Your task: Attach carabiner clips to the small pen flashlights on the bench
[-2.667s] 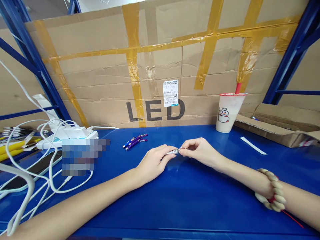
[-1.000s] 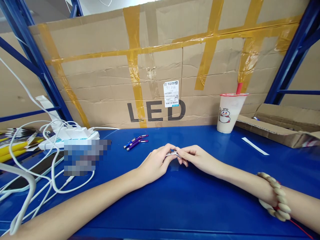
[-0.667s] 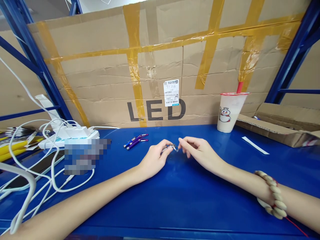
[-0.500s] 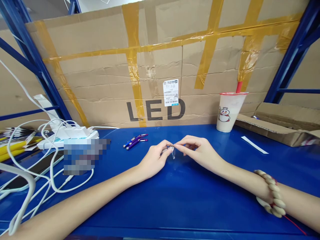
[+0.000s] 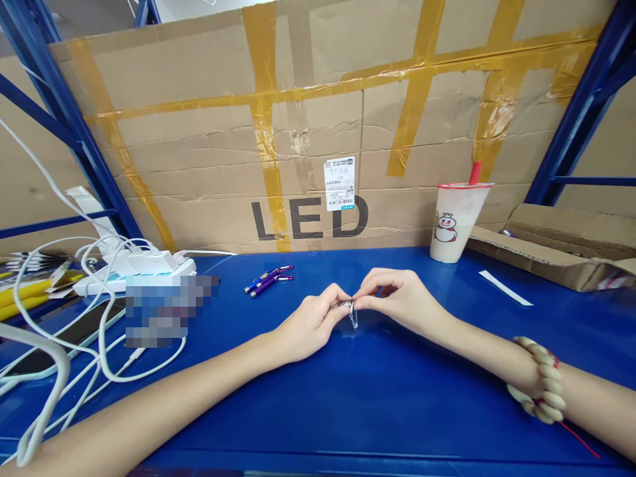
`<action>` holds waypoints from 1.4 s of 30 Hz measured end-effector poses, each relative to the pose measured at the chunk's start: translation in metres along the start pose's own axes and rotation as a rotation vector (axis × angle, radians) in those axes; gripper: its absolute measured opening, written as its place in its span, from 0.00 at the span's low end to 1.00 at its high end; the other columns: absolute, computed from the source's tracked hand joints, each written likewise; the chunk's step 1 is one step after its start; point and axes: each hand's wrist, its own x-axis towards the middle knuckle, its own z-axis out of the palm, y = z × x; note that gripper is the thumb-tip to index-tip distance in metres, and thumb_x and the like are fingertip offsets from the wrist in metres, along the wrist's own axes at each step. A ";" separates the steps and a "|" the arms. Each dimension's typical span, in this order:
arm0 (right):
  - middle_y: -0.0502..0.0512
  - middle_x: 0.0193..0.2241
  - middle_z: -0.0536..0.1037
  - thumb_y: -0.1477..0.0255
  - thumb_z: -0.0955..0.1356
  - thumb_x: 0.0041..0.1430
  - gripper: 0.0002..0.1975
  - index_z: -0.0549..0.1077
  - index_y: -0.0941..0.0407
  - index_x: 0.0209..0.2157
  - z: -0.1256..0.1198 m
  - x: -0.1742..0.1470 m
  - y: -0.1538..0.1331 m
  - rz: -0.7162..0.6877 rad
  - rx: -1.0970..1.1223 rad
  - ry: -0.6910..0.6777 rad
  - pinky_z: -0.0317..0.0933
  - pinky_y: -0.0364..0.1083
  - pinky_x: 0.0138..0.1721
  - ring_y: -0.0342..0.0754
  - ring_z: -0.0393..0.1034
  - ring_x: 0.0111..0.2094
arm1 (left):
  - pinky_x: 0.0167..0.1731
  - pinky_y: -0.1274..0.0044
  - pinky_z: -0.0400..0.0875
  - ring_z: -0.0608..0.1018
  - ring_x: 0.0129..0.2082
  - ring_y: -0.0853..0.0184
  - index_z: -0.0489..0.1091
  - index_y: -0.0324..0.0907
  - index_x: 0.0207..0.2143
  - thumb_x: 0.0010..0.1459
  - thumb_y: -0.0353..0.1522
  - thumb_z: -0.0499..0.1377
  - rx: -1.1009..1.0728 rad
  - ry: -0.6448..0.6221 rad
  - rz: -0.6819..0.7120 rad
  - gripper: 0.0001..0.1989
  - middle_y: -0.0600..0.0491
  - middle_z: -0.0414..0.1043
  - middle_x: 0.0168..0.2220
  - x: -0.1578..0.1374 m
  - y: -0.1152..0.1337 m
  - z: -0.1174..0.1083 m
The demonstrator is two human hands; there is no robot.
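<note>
In the head view, my left hand (image 5: 314, 322) is closed around a small shiny silver carabiner keychain (image 5: 353, 317), whose looped clip hangs below the fingertips. Most of its body is hidden in the left fingers. My right hand (image 5: 392, 291) pinches the end of the same piece between thumb and forefinger, and the two hands' fingertips nearly meet above the blue tabletop (image 5: 318, 404). Beyond the left hand lie a blue pen-shaped keychain light (image 5: 259, 281) and a purple keychain light (image 5: 265, 286), side by side, each with a purple clip.
White cables (image 5: 106, 318), a power strip (image 5: 169, 268) and a phone (image 5: 64, 338) crowd the left side. A drink cup (image 5: 454, 225) with a red straw stands at back right, beside a white strip (image 5: 505, 288) and an open cardboard box (image 5: 536, 255). A large carton (image 5: 209, 165) walls the back.
Both hands have shifted slightly right and a little nearer, carrying the silver piece along. The right wrist has turned a little, and the keychain lights have stayed put.
</note>
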 end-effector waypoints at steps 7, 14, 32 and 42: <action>0.53 0.25 0.72 0.61 0.69 0.48 0.13 0.75 0.58 0.24 0.000 -0.003 -0.009 -0.010 -0.040 -0.007 0.55 0.38 0.27 0.38 0.64 0.27 | 0.28 0.81 0.58 0.68 0.28 0.73 0.59 0.39 0.38 0.63 0.37 0.44 0.054 0.019 0.002 0.11 0.55 0.67 0.30 -0.002 -0.001 0.002; 0.52 0.25 0.72 0.62 0.69 0.48 0.13 0.74 0.60 0.24 0.004 -0.004 -0.009 0.116 -0.006 -0.035 0.54 0.38 0.25 0.37 0.63 0.25 | 0.29 0.81 0.59 0.69 0.29 0.73 0.59 0.39 0.35 0.62 0.34 0.46 0.122 0.074 0.019 0.08 0.54 0.68 0.30 -0.001 -0.001 0.004; 0.54 0.23 0.72 0.57 0.68 0.47 0.20 0.73 0.62 0.28 0.009 0.000 0.003 0.258 0.105 -0.064 0.57 0.38 0.26 0.37 0.63 0.24 | 0.33 0.82 0.64 0.73 0.33 0.74 0.63 0.43 0.45 0.61 0.34 0.50 0.092 0.170 0.004 0.11 0.57 0.72 0.35 0.003 -0.004 0.004; 0.53 0.26 0.71 0.57 0.66 0.51 0.22 0.73 0.64 0.36 0.012 0.003 0.000 0.339 0.269 -0.131 0.55 0.35 0.21 0.34 0.61 0.23 | 0.31 0.81 0.63 0.72 0.31 0.74 0.62 0.44 0.43 0.60 0.37 0.51 0.070 0.208 -0.060 0.10 0.60 0.71 0.29 0.005 -0.005 0.002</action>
